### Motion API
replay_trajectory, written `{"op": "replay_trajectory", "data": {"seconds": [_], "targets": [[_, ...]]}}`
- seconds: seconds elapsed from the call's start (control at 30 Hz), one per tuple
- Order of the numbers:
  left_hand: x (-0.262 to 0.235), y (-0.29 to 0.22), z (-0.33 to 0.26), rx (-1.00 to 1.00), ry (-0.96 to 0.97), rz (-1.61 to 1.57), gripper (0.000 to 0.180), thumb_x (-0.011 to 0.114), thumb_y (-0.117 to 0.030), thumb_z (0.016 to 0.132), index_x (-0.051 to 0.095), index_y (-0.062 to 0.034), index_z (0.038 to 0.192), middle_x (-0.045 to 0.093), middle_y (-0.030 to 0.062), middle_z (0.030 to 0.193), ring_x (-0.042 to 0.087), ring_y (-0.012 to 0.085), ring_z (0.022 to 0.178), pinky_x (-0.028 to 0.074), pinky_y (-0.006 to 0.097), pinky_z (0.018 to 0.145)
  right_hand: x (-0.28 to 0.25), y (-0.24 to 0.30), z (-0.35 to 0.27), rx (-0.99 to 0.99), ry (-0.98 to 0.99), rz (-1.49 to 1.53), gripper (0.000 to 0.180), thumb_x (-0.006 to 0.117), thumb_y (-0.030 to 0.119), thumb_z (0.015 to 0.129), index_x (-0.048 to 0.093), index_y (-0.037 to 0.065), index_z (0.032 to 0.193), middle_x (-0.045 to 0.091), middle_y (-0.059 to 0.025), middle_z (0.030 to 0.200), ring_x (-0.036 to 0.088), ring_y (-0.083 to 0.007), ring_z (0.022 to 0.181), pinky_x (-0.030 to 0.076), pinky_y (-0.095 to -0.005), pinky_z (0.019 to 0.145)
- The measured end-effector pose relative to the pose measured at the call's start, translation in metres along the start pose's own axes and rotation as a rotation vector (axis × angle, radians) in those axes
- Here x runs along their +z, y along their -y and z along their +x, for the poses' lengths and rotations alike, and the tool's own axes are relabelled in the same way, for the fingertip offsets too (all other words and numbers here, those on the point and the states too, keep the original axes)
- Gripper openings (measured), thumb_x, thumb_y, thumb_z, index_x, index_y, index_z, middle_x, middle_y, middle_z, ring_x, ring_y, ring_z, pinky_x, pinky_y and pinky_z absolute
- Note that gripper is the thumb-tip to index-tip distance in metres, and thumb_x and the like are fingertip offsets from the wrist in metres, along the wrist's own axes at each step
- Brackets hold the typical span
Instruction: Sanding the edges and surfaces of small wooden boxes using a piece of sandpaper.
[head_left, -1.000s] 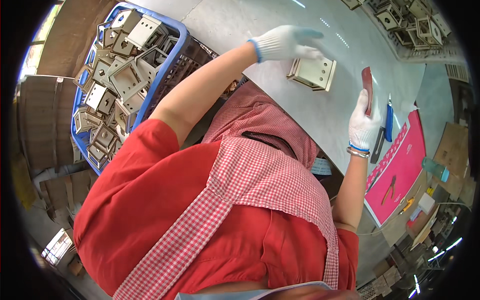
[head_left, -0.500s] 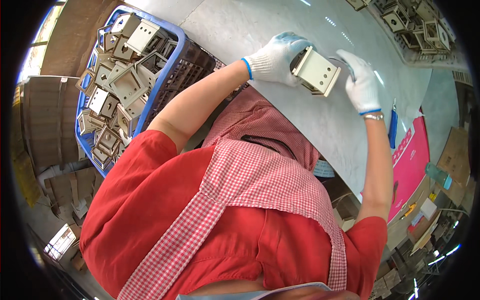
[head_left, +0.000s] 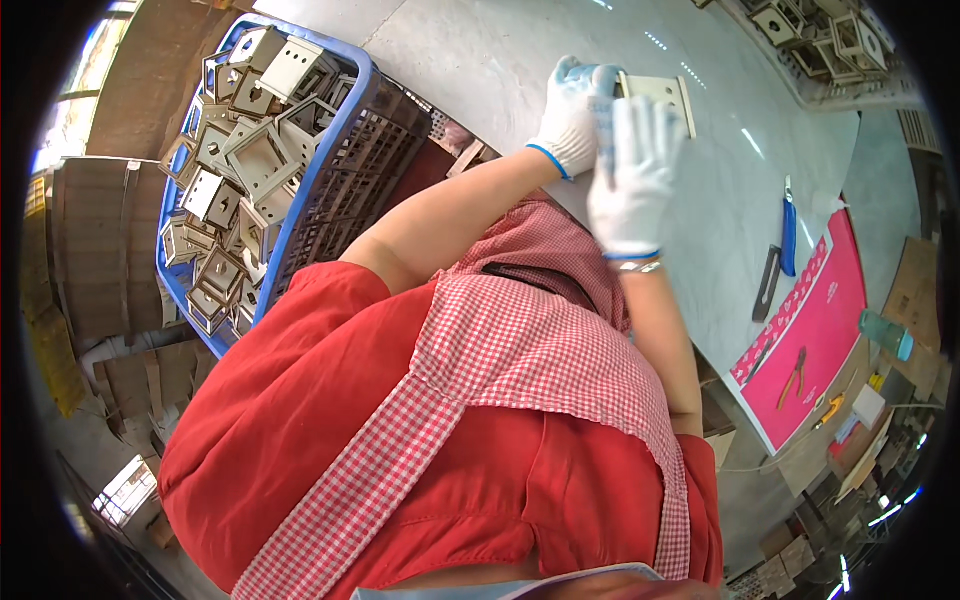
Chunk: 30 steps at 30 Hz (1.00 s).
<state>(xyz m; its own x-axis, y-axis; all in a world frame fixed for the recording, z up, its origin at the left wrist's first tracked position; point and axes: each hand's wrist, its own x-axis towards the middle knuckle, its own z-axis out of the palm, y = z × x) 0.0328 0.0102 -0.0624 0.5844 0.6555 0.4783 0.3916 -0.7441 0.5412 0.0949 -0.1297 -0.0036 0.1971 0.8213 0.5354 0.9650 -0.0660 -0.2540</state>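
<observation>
Both white-gloved hands, left hand [head_left: 572,118] and right hand [head_left: 632,180], close on the square beige sheet-metal bracket [head_left: 660,94] on the grey tabletop [head_left: 480,60]; judged rigid, light and sharp-edged, it is best gripped by its flat outer flanges.

bare tabletop [head_left: 500,60] l. of bracket [head_left: 662,92], blue crate [head_left: 330,150] blocks far l., cutter [head_left: 788,232] to r.

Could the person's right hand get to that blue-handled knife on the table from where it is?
Probably yes. The right hand is up at the metal bracket, and the blue knife lies to its right on bare table with nothing between them.
</observation>
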Motion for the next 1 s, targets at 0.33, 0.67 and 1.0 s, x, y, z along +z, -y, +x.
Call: {"op": "replay_trajectory", "data": {"seconds": [0.33, 0.67, 1.0], "targets": [[-0.024, -0.047, -0.006, -0.125, -0.109, 0.116, 0.051, 0.076, -0.031, 0.076, 0.061, -0.0006, 0.114, 0.070, 0.0142, 0.098, 0.067, 0.0262, 0.092, 0.043, 0.043, 0.105, 0.004, -0.023, -0.006, 0.715, 0.230, 0.027, 0.052, 0.064, 0.004, 0.094, 0.056, 0.004, 0.146, 0.062, -0.0186, 0.142, 0.059, -0.0364, 0.134, 0.046, -0.0452, 0.114], [-0.076, -0.027, -0.003, -0.083, -0.423, 0.171, 0.053, 0.085, -0.033, 0.070, 0.066, -0.0012, 0.108, 0.067, 0.0130, 0.081, 0.065, 0.0223, 0.076, 0.056, 0.038, 0.073, -0.077, 0.004, -0.054, 0.889, -0.152, 0.587, 0.038, 0.054, 0.023, 0.109, 0.063, -0.004, 0.134, 0.069, -0.0207, 0.129, 0.071, -0.0290, 0.102, 0.056, -0.0306, 0.090], [-0.440, 0.153, -0.129, -1.007, -0.854, 0.913, 0.086, 0.066, -0.057, 0.091, 0.034, -0.0162, 0.160, 0.073, 0.0184, 0.112, 0.071, 0.0381, 0.084, 0.058, 0.043, 0.080, -0.093, -0.122, -0.163, 0.857, -0.196, 0.354, 0.043, 0.059, 0.033, 0.106, 0.066, -0.004, 0.127, 0.074, -0.0190, 0.116, 0.073, -0.0290, 0.095, 0.058, -0.0290, 0.079]]}}
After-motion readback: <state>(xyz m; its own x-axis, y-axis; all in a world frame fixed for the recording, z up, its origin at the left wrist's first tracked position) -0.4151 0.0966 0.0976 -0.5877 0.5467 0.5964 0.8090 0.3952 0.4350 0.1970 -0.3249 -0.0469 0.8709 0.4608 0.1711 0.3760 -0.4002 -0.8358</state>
